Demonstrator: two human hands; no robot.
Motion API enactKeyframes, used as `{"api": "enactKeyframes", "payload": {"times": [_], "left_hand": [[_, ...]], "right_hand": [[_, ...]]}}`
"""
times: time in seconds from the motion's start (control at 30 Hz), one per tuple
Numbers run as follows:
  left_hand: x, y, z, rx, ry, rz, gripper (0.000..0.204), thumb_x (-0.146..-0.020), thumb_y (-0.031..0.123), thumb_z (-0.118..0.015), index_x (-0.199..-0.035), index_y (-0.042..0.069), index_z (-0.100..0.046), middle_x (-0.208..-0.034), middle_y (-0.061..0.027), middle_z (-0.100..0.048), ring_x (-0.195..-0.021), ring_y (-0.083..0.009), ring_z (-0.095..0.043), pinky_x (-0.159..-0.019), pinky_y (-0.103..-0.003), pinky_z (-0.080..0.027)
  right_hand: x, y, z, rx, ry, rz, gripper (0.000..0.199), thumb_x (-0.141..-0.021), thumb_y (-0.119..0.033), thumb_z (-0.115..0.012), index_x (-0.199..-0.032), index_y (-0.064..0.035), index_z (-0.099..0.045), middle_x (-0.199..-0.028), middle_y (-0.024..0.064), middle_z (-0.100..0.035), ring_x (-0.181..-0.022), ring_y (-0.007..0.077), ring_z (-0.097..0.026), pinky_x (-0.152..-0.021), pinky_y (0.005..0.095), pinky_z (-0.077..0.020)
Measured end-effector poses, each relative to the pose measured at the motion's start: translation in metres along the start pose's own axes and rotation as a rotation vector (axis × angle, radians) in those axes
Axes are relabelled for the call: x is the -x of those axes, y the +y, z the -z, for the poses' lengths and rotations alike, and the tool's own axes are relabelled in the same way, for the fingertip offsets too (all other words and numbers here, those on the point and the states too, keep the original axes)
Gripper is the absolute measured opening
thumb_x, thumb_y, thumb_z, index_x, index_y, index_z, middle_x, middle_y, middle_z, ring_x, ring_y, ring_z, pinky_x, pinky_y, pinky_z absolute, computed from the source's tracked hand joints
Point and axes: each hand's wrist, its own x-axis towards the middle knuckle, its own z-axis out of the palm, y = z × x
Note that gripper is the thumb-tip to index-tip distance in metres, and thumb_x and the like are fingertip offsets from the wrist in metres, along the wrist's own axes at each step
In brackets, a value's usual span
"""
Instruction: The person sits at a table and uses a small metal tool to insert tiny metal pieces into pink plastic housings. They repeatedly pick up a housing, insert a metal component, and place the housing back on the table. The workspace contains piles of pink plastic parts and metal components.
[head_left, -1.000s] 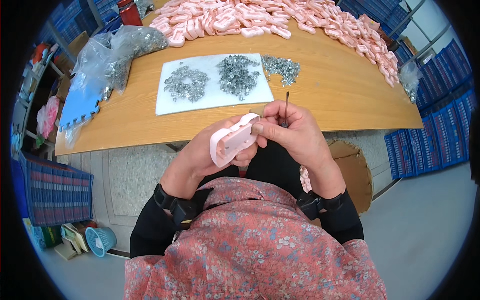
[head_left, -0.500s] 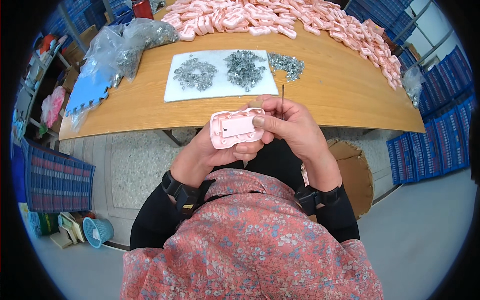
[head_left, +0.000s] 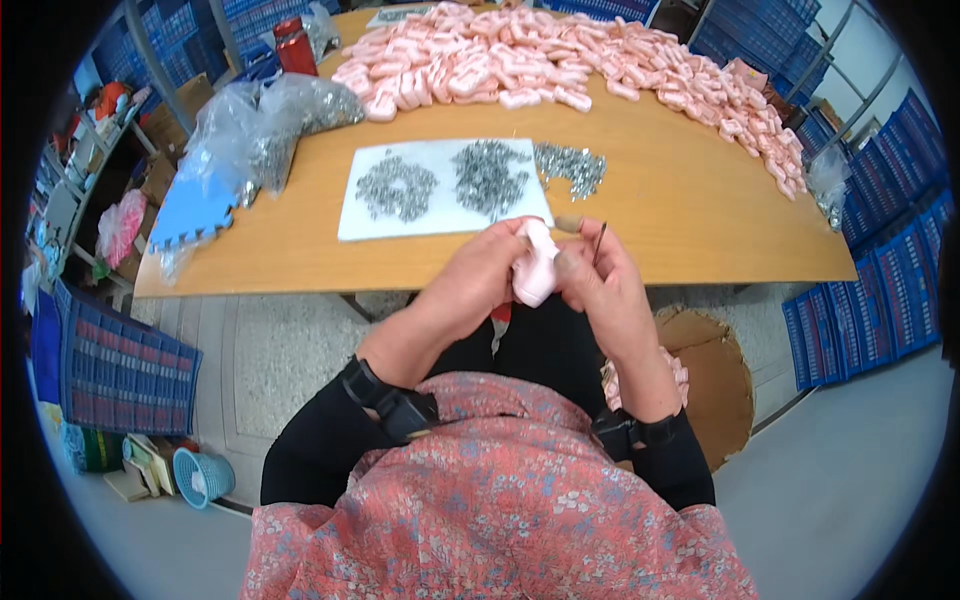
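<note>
My left hand (head_left: pixel 470 275) is closed on a pale pink plastic shell (head_left: pixel 535 272), held on edge just off the table's near edge. Its hollow inside is mostly turned from view. My right hand (head_left: pixel 610 295) has thumb and fingers bent at the shell's right side, seemingly touching it. A thin, dark metal rod-like tool (head_left: pixel 600 242) sticks up from among the right fingers; its lower end is hidden. Something tan (head_left: pixel 567 223) shows at the right fingertips, too small to identify. Beyond the hands, a white pad (head_left: pixel 362 222) carries two heaps of small shiny metal parts (head_left: pixel 490 178).
More metal parts (head_left: pixel 572 170) lie beside the pad on the wooden table (head_left: pixel 700 235). Pink shells (head_left: pixel 470 70) pile up along the far side. At the left are plastic bags (head_left: pixel 240 130), a blue foam mat (head_left: pixel 195 210) and a red can (head_left: pixel 294 48). A cardboard box (head_left: pixel 715 385) stands below right.
The shell has turned from showing its inside, with a panel in it, to standing on edge. Both hands sit slightly lower in the picture and farther right; the view has tilted up.
</note>
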Motion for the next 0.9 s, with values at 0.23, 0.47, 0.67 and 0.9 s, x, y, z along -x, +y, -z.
{"api": "enactKeyframes", "payload": {"times": [0.23, 0.47, 0.67, 0.9], "left_hand": [[-0.062, -0.002, -0.031, -0.340, -0.067, 0.075, 0.040, -0.104, 0.021, -0.050, -0.140, 0.004, -0.042, -0.107, -0.0057, -0.062, -0.090, -0.0122, -0.062, -0.076, -0.028, -0.054], [-0.150, 0.047, -0.041, -0.930, -0.226, -0.011, 0.046, -0.100, 0.030, -0.060, -0.137, 0.003, -0.053, -0.092, -0.0023, -0.064, -0.089, -0.0099, -0.060, -0.082, -0.027, -0.051], [-0.320, 0.048, 0.082, -1.295, 0.055, -0.163, 0.037, -0.102, 0.030, -0.054, -0.126, 0.004, -0.064, -0.112, -0.0081, -0.070, -0.097, -0.0158, -0.065, -0.087, -0.031, -0.052], [-0.408, 0.023, 0.105, -1.335, 0.085, -0.237, 0.032, -0.099, 0.025, -0.059, -0.123, 0.005, -0.068, -0.109, -0.0055, -0.070, -0.097, -0.0121, -0.063, -0.087, -0.028, -0.050]], "right_hand": [[0.005, -0.005, 0.064, 0.102, 0.223, -0.071, 0.046, -0.090, -0.004, -0.065, -0.133, 0.0014, -0.050, -0.107, 0.0079, -0.066, -0.094, 0.0097, -0.062, -0.082, 0.0248, -0.0489], [0.059, 0.006, 0.181, 0.025, 0.558, -0.174, 0.040, -0.087, -0.005, -0.064, -0.126, -0.0016, -0.059, -0.096, 0.0040, -0.070, -0.075, 0.0075, -0.064, -0.061, 0.0200, -0.0498], [0.096, 0.047, 0.260, 0.023, 0.740, -0.319, 0.036, -0.094, -0.018, -0.065, -0.126, -0.0017, -0.061, -0.103, 0.0000, -0.065, -0.088, 0.0071, -0.060, -0.077, 0.0225, -0.0486], [0.128, 0.064, 0.307, -0.077, 0.897, -0.467, 0.030, -0.094, -0.017, -0.066, -0.122, -0.0064, -0.061, -0.095, -0.0061, -0.060, -0.081, 0.0021, -0.053, -0.067, 0.0196, -0.0415]]}}
